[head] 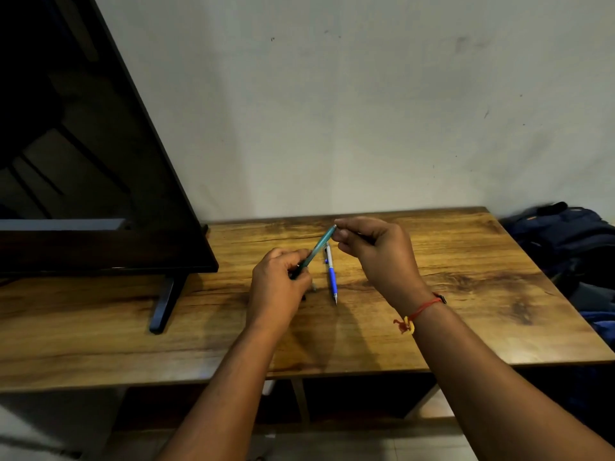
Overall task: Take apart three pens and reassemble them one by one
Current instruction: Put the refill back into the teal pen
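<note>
My left hand (278, 284) grips the lower end of a teal pen (318, 245) that slants up to the right above the table. My right hand (376, 252) pinches the pen's upper tip with thumb and fingers; a thin dark piece seems to lie in its fingers, too blurred to name. A blue and silver pen (331, 276) lies flat on the wooden table (449, 294) between my hands, tip toward me. Small dark and grey bits (312, 288) peek out from under my left hand; what they are is hidden.
A large dark TV screen (83, 161) stands on the table's left part, its black foot (164, 302) reaching toward the front edge. A dark blue bag (565, 237) rests off the table's right side. The wall runs along the table's back edge.
</note>
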